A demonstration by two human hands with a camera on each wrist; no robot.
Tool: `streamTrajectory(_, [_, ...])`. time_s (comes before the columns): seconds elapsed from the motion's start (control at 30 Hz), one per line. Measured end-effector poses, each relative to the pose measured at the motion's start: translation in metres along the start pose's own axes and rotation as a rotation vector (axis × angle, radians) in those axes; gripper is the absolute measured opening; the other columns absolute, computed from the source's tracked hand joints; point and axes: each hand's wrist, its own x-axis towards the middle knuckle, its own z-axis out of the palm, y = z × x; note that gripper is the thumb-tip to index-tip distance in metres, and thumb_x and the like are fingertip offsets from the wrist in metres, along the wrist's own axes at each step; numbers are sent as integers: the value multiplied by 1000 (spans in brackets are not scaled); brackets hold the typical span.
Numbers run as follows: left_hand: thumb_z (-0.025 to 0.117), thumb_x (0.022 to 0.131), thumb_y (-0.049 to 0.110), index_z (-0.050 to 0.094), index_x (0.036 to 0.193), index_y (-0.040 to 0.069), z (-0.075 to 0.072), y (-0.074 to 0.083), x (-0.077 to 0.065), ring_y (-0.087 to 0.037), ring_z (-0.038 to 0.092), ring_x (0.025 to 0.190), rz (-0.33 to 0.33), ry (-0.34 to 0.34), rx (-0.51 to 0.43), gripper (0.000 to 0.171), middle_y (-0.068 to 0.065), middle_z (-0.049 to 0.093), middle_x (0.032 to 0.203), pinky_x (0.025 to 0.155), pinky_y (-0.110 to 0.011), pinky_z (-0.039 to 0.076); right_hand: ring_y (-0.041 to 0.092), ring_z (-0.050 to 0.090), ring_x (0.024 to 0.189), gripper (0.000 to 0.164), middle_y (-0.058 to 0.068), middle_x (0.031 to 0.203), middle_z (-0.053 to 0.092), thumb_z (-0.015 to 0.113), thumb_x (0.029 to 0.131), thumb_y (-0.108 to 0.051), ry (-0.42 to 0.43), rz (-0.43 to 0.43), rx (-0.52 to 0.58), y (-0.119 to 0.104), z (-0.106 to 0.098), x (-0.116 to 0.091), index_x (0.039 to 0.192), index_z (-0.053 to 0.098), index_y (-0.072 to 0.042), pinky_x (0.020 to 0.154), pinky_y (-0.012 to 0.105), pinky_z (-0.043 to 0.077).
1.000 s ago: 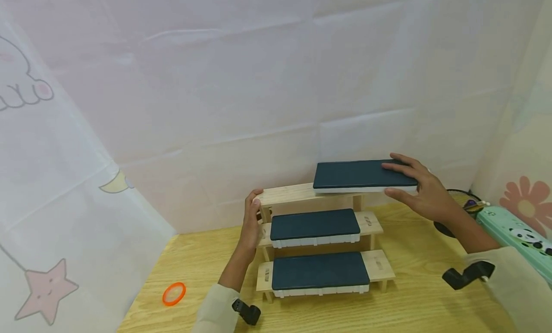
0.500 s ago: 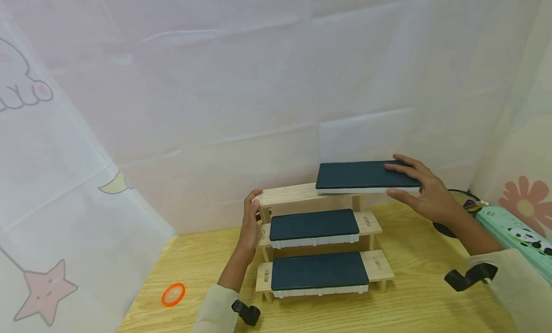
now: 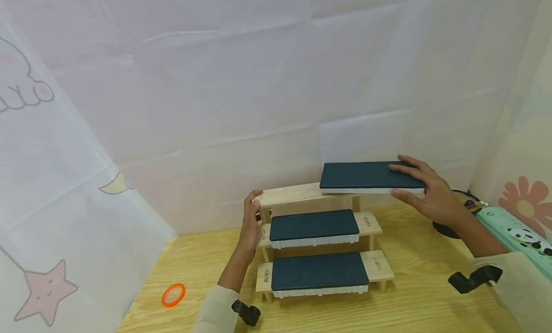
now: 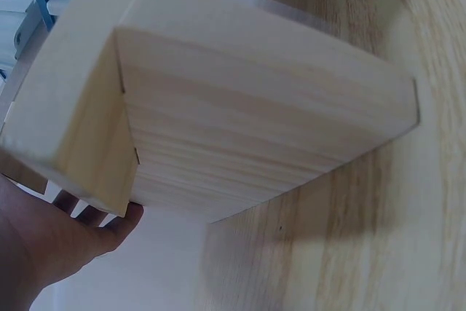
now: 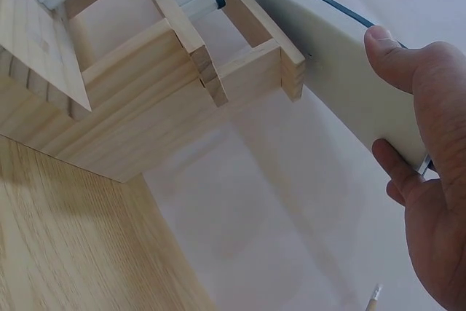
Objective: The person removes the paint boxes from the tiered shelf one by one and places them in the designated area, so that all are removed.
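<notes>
From my feed, the right hand [image 3: 432, 193] grasps the right end of a navy-lidded white case [image 3: 355, 175], fingers across the lid and thumb at its front. The case is at the top board [image 3: 289, 194] of a three-tier wooden stand [image 3: 379, 266], a good part of it jutting past that board's right edge; whether it bears fully on the wood I can't fairly tell. The left hand [image 3: 248, 225] clasps the board's left edge. The overhang worries me: if the right fingers slacken, I'd judge the case could tip and drop to the surface [image 3: 414, 242], beside the mint-green panda pencil case [image 3: 513, 232]. Heavy pressure on its right end could also rock the stand if the left grip is weak, shifting the middle-tier case [image 3: 315, 225] and bottom-tier case [image 3: 320, 271].
</notes>
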Motion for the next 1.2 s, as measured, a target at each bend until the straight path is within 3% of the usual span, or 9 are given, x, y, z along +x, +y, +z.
streamTrajectory(0.33, [24,109,50,32,150,37,1,-1,2,-29,43,126,10,28,17,44,4,32,148,101,-57,33,35,19,148,66,-1,163,23,78,89,-18,6,6,-27,-2,-6,-1,149,51,-23,95,77,27])
streamTrajectory(0.53, [24,109,49,32,151,37,3,-2,3,-27,37,133,17,25,26,44,6,28,152,104,-59,31,36,18,149,66,-2,163,22,78,89,-20,7,31,-25,0,-9,-6,149,50,-25,98,79,22])
streamTrajectory(0.67, [23,110,46,31,151,35,5,-2,4,-28,35,135,26,19,19,44,4,26,154,104,-61,29,36,17,149,67,-5,163,22,78,89,-20,6,44,-23,1,-11,-8,149,50,-26,97,79,23])
streamTrajectory(1.03, [24,110,46,31,150,37,5,-3,4,-33,44,126,21,20,11,42,1,32,148,100,-58,35,37,19,149,67,-3,163,23,79,88,-19,21,43,-26,3,-15,-11,149,50,-26,99,79,22])
streamTrajectory(1.13, [24,110,46,31,151,37,5,-2,3,-34,45,125,14,18,7,43,1,33,147,99,-58,35,29,35,139,67,-2,162,25,79,89,-19,33,40,-71,3,-16,-13,149,50,-27,90,56,46])
streamTrajectory(1.2, [24,110,46,31,150,38,5,-1,3,-34,45,126,11,18,8,42,1,33,147,99,-57,36,18,42,124,67,-2,162,26,79,89,-19,42,37,-99,4,-16,-14,149,50,-27,68,38,50])
